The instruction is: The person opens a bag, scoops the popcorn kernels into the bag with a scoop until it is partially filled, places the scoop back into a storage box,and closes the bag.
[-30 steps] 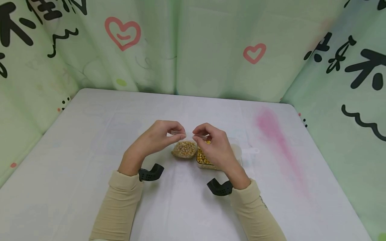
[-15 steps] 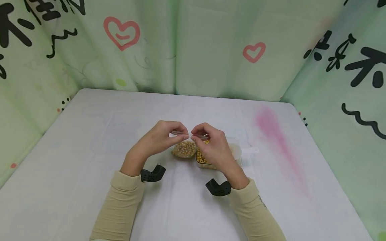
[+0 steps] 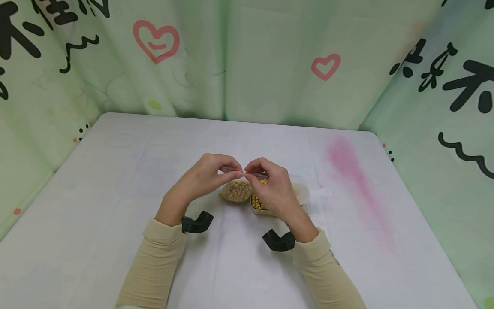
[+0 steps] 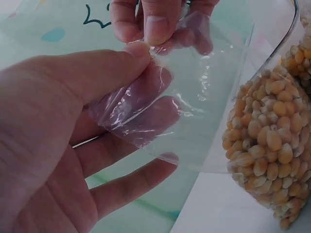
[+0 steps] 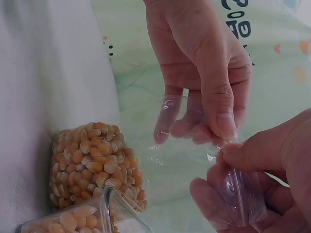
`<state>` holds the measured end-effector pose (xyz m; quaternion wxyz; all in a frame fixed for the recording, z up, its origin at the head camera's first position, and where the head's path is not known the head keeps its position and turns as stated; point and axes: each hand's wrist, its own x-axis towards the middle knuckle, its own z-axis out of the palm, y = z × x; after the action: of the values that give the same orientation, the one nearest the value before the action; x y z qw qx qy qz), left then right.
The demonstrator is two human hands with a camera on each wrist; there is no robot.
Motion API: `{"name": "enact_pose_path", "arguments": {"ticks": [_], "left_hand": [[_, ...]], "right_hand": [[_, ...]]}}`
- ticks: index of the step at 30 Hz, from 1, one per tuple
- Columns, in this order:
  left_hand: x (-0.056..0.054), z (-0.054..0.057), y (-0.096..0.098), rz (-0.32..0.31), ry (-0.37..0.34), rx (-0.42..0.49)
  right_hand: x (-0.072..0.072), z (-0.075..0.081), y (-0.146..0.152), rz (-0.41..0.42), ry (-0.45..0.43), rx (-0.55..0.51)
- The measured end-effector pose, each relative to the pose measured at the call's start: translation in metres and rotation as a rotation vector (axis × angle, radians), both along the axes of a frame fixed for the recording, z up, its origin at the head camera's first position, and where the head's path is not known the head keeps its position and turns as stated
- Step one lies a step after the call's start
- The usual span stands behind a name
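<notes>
A clear plastic bag with pale corn kernels in its bottom stands upright on the table. My left hand pinches the left part of the bag's top between thumb and fingers. My right hand pinches the top's right part, and the two thumb tips meet there in the left wrist view. Behind the film, several left fingers show through. The bag's upper half is stretched between the hands, above the kernels. Close by the bag on its right is a clear container of yellow corn kernels, partly hidden under my right hand.
A translucent lid-like piece lies at the container's right side. White cloth covers the table, with a pink stain at right. Green curtains surround the table's back and sides. Each wrist wears a black mount.
My left hand has shifted slightly right along the bag's top, closing the gap between the two hands' fingertips. The right hand has moved very slightly left. Bag and container stay in place.
</notes>
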<state>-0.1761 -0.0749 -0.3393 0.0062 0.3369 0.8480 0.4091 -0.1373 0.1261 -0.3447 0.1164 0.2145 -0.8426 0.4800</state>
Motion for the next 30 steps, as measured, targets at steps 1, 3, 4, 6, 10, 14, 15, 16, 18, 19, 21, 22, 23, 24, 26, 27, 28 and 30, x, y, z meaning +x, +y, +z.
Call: {"name": "enact_pose_path", "arguments": {"ticks": [1,3,4,6,10,14,15,16,18,19,21,22,23,24,26,27,28,30], "left_hand": [[0.0,0.0,-0.001,0.006,-0.002,-0.004],[0.0,0.001,-0.002,0.014,-0.002,-0.007],[0.0,0.001,-0.002,0.018,-0.003,-0.007],[0.001,0.002,-0.003,0.018,0.001,-0.003],[0.0,0.002,-0.004,0.015,0.019,0.006],[-0.001,0.003,-0.005,0.018,0.031,-0.004],[-0.001,0.003,-0.005,0.019,0.033,-0.009],[-0.001,0.003,-0.006,0.023,0.034,-0.011],[-0.001,0.003,-0.007,0.029,0.039,-0.017],[-0.001,0.003,-0.008,0.033,0.043,-0.018],[-0.001,0.003,-0.009,0.04,0.05,-0.018],[-0.001,0.003,-0.009,0.042,0.052,-0.014],[-0.001,0.003,-0.009,0.044,0.053,-0.013],[-0.001,0.003,-0.01,0.046,0.055,-0.012],[-0.001,0.003,-0.01,0.049,0.053,-0.008],[-0.001,0.004,-0.01,0.051,0.053,-0.007],[-0.001,0.004,-0.01,0.053,0.05,-0.009],[-0.001,0.004,-0.011,0.061,0.04,-0.014]], "right_hand": [[0.0,0.0,0.0,0.0,-0.004,0.004],[0.0,0.0,0.0,0.0,-0.02,0.017],[0.0,0.0,0.0,-0.001,-0.03,0.025],[0.001,0.001,0.001,-0.003,-0.053,0.042],[0.0,0.002,0.002,-0.009,-0.072,0.064],[0.0,0.002,0.004,-0.009,-0.056,0.089],[0.0,0.003,0.004,-0.009,-0.05,0.098],[0.0,0.003,0.005,-0.009,-0.041,0.108],[-0.001,0.004,0.008,-0.011,-0.033,0.124],[-0.002,0.004,0.01,-0.012,-0.028,0.129],[-0.002,0.005,0.013,-0.016,-0.03,0.139],[-0.003,0.006,0.015,-0.018,-0.037,0.144],[-0.003,0.006,0.017,-0.019,-0.05,0.148],[-0.003,0.007,0.019,-0.02,-0.064,0.15],[-0.003,0.008,0.023,-0.025,-0.094,0.157],[-0.004,0.009,0.025,-0.029,-0.105,0.159],[-0.004,0.009,0.027,-0.035,-0.113,0.162],[-0.004,0.009,0.029,-0.046,-0.12,0.164]]}}
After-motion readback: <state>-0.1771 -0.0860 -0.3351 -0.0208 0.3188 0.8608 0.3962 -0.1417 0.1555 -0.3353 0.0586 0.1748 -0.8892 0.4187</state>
